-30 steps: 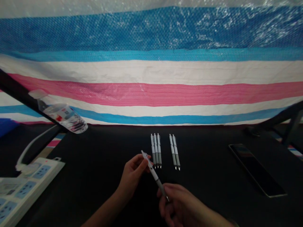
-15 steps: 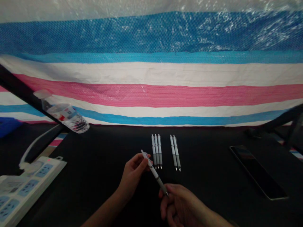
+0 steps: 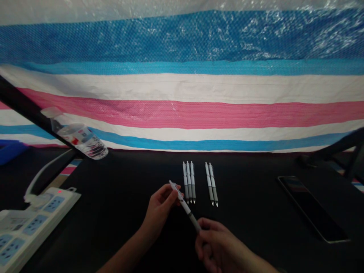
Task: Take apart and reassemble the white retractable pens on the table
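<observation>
a person's right hand point(image 3: 217, 242), nearest the camera, pinched the grey lower end of a slim white-and-grey plastic pen point(image 3: 184, 206) between thumb and fingers; its writing tip was hidden. the left hand point(image 3: 159, 206) grasped the white clip end, thumb on top, so the pen slanted between the two hands over a black tabletop point(image 3: 127, 178). a light hold at both ends looked best suited to so slender a barrel: enough to stop it rolling, without bending it or pressing the clip. steady wrists and fingers kept off the writing tip would have served well.

to the left sat a white power strip with pale blue socket faces point(image 3: 42, 216); to the right lay a black flat phone point(image 3: 313, 208). just beyond the left fingertips, three matching pens point(image 3: 189, 184) lay side by side, close enough to call for care against a nudge; whether the fingers touched them could not be told. two more pens point(image 3: 211, 185) lay to their right, tips toward the person. farther back, a clear plastic bottle point(image 3: 85, 142) stood before a striped plastic sheet point(image 3: 182, 113).
</observation>
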Tool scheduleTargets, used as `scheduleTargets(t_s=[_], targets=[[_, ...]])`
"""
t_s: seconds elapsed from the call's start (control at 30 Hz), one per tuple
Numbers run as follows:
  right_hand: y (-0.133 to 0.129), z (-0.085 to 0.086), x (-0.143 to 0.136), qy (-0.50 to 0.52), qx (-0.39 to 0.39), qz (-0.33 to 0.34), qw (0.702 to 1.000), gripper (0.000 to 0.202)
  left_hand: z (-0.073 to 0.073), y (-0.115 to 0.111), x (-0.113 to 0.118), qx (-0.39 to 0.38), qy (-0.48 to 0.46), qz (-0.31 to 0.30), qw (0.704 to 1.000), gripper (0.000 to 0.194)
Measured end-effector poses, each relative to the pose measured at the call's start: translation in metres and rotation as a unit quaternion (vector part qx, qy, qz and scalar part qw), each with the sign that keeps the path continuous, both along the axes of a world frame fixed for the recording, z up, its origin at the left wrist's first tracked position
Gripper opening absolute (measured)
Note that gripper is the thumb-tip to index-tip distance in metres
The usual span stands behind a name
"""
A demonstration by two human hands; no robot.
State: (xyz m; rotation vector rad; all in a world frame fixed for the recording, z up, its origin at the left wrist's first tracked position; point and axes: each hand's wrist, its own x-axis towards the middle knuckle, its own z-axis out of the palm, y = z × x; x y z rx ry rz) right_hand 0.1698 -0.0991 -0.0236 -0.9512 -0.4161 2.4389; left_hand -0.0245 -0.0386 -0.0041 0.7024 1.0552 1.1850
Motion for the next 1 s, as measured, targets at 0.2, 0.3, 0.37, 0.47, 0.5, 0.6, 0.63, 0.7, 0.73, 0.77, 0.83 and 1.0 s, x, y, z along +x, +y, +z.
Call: scheduleTargets(t_s=[0.2, 0.3, 0.37, 0.47, 0.5, 0.6, 0.63, 0.7, 0.73, 0.77, 0.83, 1.0], targets=[[0.000, -0.001, 0.000, 0.005, 0.011, -0.008, 1.000, 0.043, 0.004, 0.000, 0.001, -0.003, 0.007, 0.009, 1.000, 0.034], [0.001, 0.003, 0.000, 0.009, 0.013, -0.005, 1.000, 0.049, 0.003, 0.000, 0.001, -0.004, 0.009, 0.006, 1.000, 0.034], [0.000, 0.003, 0.000, -0.003, 0.016, 0.004, 1.000, 0.051, 0.002, 0.000, 0.001, -0.005, 0.008, 0.003, 1.000, 0.035], [-0.002, -0.001, 0.000, -0.019, 0.037, 0.010, 0.999, 0.047, -0.001, 0.001, -0.001, 0.001, 0.008, 0.004, 1.000, 0.035], [-0.003, -0.002, 0.000, -0.020, 0.044, 0.011, 0.999, 0.047, -0.002, 0.002, -0.002, 0.004, 0.008, 0.009, 1.000, 0.034], [-0.005, -0.008, 0.000, -0.023, 0.058, 0.009, 0.998, 0.046, -0.001, 0.006, -0.007, 0.014, 0.002, 0.036, 0.999, 0.033], [-0.006, -0.009, 0.001, -0.024, 0.062, 0.008, 0.998, 0.045, 0.000, 0.007, -0.009, 0.017, -0.001, 0.050, 0.999, 0.033], [-0.006, -0.009, 0.001, -0.024, 0.066, 0.009, 0.997, 0.045, 0.004, 0.011, -0.012, 0.022, -0.008, 0.080, 0.997, 0.034], [-0.006, -0.008, 0.001, -0.022, 0.068, 0.011, 0.997, 0.044, 0.006, 0.013, -0.014, 0.023, -0.012, 0.094, 0.995, 0.034], [-0.006, -0.007, 0.002, -0.021, 0.069, 0.015, 0.997, 0.044, 0.007, 0.014, -0.016, 0.023, -0.016, 0.108, 0.994, 0.035], [-0.006, -0.005, 0.002, -0.019, 0.070, 0.015, 0.997, 0.043, 0.009, 0.017, -0.020, 0.022, -0.023, 0.128, 0.991, 0.036], [-0.006, -0.003, 0.003, -0.004, 0.064, 0.005, 0.998, 0.045, 0.010, 0.020, -0.022, 0.027, -0.020, 0.145, 0.989, 0.035]])
